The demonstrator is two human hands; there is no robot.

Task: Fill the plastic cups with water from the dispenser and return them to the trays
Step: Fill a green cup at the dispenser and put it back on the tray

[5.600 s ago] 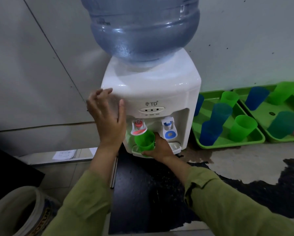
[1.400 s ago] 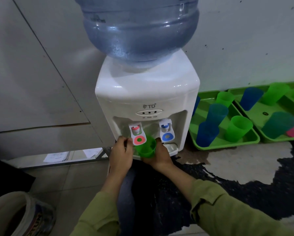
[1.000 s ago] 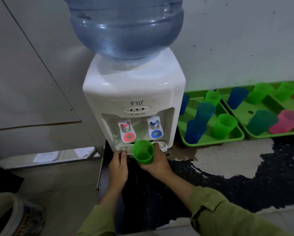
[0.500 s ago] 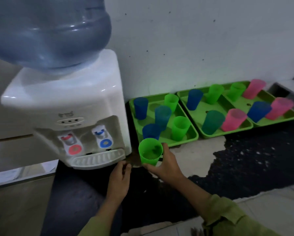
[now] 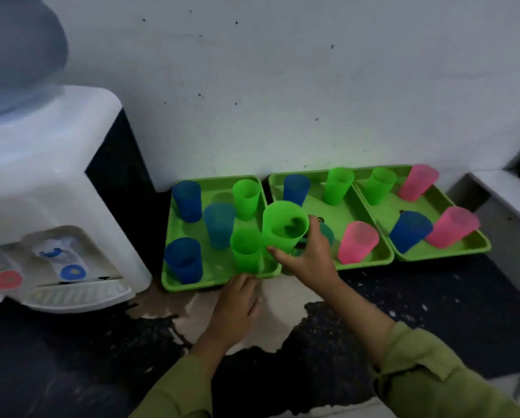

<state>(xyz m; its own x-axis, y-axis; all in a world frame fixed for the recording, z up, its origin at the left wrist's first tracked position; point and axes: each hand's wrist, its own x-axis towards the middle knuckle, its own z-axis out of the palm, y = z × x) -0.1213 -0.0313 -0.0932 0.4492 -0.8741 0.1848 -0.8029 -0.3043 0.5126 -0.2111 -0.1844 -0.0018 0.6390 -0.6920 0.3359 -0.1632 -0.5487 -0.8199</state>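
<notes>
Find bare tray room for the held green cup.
Middle tray: bare centre between the back green cup and the pink cup. Left tray: only a narrow gap at the front, between the front blue cup and front green cup; crowded otherwise. The right hand grips the held cup roughly above the seam between them.

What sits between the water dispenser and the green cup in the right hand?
Head view: the leftmost green tray, with five cups, lies between the dispenser and the held green cup.
</notes>
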